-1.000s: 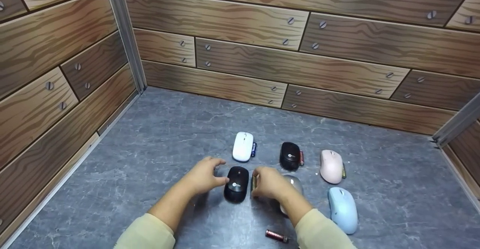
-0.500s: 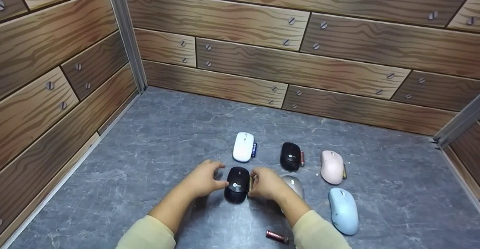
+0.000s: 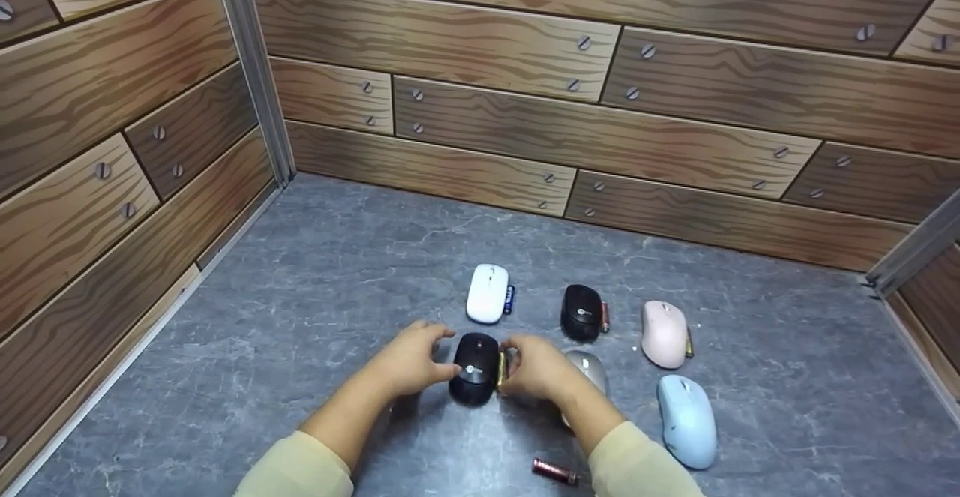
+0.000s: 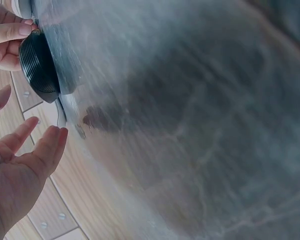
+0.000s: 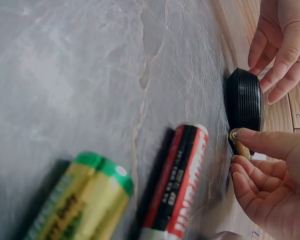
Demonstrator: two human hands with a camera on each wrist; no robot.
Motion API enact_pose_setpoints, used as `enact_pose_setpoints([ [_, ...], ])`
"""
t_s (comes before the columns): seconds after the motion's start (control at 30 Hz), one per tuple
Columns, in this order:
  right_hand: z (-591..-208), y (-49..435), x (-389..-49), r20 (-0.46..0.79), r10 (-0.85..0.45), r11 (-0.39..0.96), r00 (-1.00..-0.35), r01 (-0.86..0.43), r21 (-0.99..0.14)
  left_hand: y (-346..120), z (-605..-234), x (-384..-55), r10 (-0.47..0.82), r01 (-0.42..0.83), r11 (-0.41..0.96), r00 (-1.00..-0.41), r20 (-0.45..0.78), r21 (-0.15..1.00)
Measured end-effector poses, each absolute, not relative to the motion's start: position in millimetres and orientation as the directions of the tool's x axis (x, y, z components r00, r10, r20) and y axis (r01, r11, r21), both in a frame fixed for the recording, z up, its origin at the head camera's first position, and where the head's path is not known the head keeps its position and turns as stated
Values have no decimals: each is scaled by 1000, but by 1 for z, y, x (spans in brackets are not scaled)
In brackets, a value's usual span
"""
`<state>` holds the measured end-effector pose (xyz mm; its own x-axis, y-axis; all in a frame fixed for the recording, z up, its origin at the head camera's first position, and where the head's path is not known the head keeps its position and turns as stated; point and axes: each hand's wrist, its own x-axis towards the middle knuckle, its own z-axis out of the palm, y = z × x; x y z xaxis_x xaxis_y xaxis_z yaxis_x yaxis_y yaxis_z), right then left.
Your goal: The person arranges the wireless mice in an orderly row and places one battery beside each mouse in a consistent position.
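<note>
A black computer mouse [image 3: 474, 381] lies between the two hands. My left hand [image 3: 406, 358] is at its left side, thumb tip right at the edge, fingers spread and relaxed. In the left wrist view the fingers [image 4: 45, 150] stand loose beside the mouse. My right hand [image 3: 538, 366] pinches a gold AA battery [image 3: 502, 371] by its ends, thumb at the near end, fingertips at the far end. The battery lies along the right side of the mouse. In the right wrist view the thumb overlaps part of this battery [image 5: 242, 150].
A white mouse [image 3: 487, 294] with a blue battery [image 3: 509, 300], another black mouse [image 3: 580, 313] with a red battery [image 3: 604, 317], and a pink mouse [image 3: 664, 336] stand farther back. A grey mouse [image 3: 589, 368], partly hidden, and a blue mouse [image 3: 688, 422] are right. Loose batteries: red [image 5: 175, 180], green-gold [image 5: 85, 200].
My right hand has moved slightly left, bringing the gold battery up against the side of the black mouse. The left hand has barely moved.
</note>
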<state>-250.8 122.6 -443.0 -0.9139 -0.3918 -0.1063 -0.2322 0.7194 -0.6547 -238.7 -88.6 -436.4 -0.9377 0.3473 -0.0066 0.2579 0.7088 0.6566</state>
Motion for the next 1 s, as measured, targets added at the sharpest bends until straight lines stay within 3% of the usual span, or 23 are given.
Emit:
enact_pose_setpoints([
  [0.5,-416,141,-239,-81,-373,733,-924,-240,-637,-82,-417,-241,352,271,706,-936,8,654],
  [1.0,-414,178,-198,-27,-529,667,-848,-396,-631,-50,-409,-218,486,428,651,-870,89,627],
])
